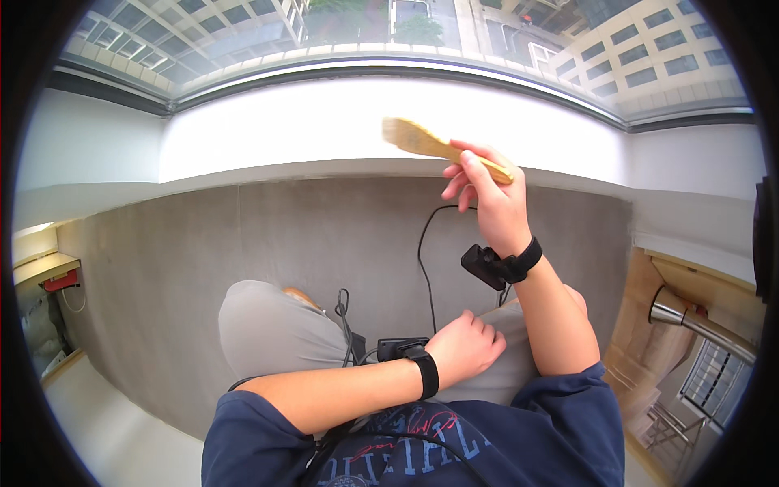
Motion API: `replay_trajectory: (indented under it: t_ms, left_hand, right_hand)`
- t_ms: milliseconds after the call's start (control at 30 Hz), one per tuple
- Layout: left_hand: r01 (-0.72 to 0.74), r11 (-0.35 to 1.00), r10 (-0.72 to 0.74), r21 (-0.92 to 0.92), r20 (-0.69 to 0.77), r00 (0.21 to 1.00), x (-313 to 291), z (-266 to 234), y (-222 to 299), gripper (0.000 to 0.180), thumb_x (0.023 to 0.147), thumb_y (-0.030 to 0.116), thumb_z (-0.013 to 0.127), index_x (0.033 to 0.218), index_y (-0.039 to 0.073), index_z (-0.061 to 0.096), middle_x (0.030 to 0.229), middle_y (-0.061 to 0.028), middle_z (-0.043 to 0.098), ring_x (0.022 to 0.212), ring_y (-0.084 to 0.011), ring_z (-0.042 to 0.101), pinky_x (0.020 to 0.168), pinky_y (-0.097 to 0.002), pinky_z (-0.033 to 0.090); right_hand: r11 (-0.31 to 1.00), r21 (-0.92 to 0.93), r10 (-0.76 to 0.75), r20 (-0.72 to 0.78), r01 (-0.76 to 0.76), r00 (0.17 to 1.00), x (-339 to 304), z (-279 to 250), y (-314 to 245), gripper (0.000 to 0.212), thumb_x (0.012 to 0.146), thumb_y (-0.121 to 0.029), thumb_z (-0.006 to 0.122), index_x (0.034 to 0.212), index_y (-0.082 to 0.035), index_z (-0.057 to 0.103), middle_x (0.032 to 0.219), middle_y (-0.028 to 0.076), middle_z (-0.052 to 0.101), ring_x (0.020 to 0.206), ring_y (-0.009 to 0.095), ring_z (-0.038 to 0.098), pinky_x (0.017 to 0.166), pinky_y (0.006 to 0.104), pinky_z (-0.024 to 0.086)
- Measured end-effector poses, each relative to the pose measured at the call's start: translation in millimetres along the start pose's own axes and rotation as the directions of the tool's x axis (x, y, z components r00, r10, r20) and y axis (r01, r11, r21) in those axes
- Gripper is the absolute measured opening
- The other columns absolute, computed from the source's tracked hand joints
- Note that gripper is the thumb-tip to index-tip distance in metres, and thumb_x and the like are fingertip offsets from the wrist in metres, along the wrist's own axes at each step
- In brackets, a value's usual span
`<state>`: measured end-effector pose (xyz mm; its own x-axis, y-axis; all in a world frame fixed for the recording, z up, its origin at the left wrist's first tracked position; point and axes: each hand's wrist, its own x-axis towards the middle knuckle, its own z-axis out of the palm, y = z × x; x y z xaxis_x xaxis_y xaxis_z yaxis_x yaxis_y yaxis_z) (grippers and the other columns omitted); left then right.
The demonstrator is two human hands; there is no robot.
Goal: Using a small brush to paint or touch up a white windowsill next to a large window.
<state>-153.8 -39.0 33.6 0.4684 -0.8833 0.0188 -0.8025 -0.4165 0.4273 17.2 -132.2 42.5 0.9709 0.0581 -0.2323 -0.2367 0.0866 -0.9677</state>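
Note:
My right hand (pixel 495 191) is raised in front of the white window ledge and grips a yellow flat paintbrush (pixel 426 142) by its handle. The brush points up and to the left, and its pale bristle end is a little blurred. Its bristles appear apart from any surface, though the distance to the ledge is hard to judge. My left forearm crosses my lap, and my left hand (pixel 464 347) rests on my right thigh, holding nothing, its fingers loosely bent and slightly apart.
Ahead lies the white window ledge (pixel 284 130) below a wide window. Black devices (pixel 484 264) are strapped to both wrists, and a black cable (pixel 422 252) loops over the grey floor (pixel 162 268). At the right stands a wooden unit (pixel 706 268) with a metal tube.

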Motion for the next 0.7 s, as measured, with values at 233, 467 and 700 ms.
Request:
replay_trajectory:
  t_ms: [233,467,700]
  left_hand:
    - [0.003,1.000,-0.003,-0.007,-0.010,1.000,-2.0,1.4,-4.5,0.030,0.090,0.020,0.062,0.115,0.004,0.064,0.082,-0.0031,0.065,0.073,-0.0190,0.064,0.070,-0.0320,0.046]
    - [-0.009,1.000,0.009,-0.020,0.000,1.000,8.3,1.2,-6.2,0.025,0.089,0.019,0.062,0.108,0.004,0.064,0.079,-0.0032,0.065,0.072,-0.0190,0.064,0.070,-0.0318,0.046]
    - [-0.015,0.998,0.013,-0.061,-0.028,1.000,23.2,6.9,-9.2,0.011,0.090,0.019,0.060,0.092,0.009,0.062,0.078,-0.0036,0.065,0.073,-0.0195,0.065,0.070,-0.0328,0.047]
  right_hand:
    - [0.998,-0.050,0.043,0.146,-0.036,0.988,4.1,-9.2,-0.3,0.027,0.105,-0.017,0.059,0.124,-0.002,0.072,0.082,0.004,0.070,0.074,0.011,0.068,0.060,0.0235,0.048]
    - [0.984,-0.154,-0.088,-0.008,0.086,0.996,7.5,-9.5,7.0,0.028,0.107,-0.017,0.056,0.126,-0.002,0.071,0.081,0.004,0.070,0.072,0.009,0.064,0.061,0.0231,0.048]
    - [0.993,-0.094,-0.049,0.263,0.076,0.963,-1.7,-0.9,3.1,0.030,0.109,-0.016,0.052,0.126,0.001,0.069,0.081,0.007,0.070,0.075,0.013,0.068,0.065,0.0258,0.052]
